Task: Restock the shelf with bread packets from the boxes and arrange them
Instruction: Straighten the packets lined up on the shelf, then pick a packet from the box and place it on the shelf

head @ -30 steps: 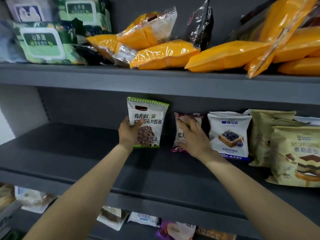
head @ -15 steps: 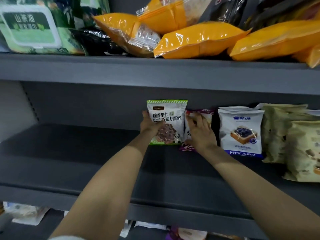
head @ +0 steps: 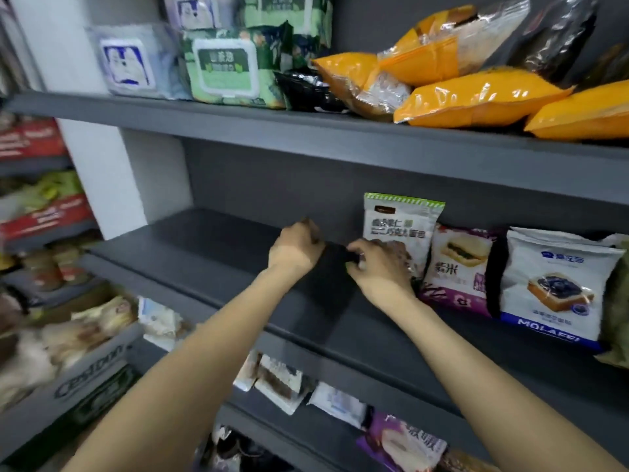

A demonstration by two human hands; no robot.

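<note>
Green-topped white bread packet stands upright at the back of the grey middle shelf, leftmost in the row, just beside the purple-trimmed packet and the white blueberry-toast packet.

On the top shelf, green wet-wipe packs lie at eleven o'clock, a pale blue-labelled pack just beside them toward ten. Orange snack bags are piled at one o'clock, touching a black glossy bag. At nine o'clock, red boxes blur on a neighbouring rack.
</note>
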